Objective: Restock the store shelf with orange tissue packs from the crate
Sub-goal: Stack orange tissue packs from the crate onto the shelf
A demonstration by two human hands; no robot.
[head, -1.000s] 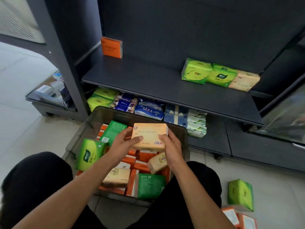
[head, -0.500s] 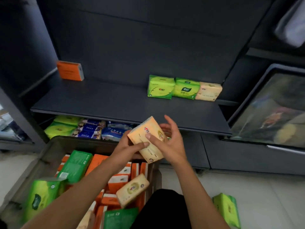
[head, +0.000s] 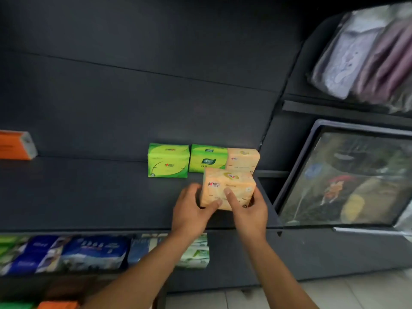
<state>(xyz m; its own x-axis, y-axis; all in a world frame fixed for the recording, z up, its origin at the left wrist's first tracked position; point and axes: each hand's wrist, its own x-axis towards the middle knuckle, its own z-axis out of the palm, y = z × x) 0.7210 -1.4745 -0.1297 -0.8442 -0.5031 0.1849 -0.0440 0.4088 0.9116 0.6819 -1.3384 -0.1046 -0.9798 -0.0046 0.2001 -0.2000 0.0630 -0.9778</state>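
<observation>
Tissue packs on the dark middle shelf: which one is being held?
The pale orange tissue pack at the front, gripped by both the left hand and right hand. The others stand untouched along the back.

Two bare forearms enter from the lower edge. Left hand [head: 191,214] and right hand [head: 248,211]: no gloves, rings, watch or wristbands visible. No sleeve reaches either forearm within the view.

A pale orange plastic-wrapped tissue pack [head: 228,190] sat between the left hand [head: 191,211] and right hand [head: 248,211], over the dark grey metal shelf [head: 89,192], just before a second pale orange pack [head: 243,160]. Two green packs [head: 168,160] stood left of that one, at the shelf's back.
</observation>
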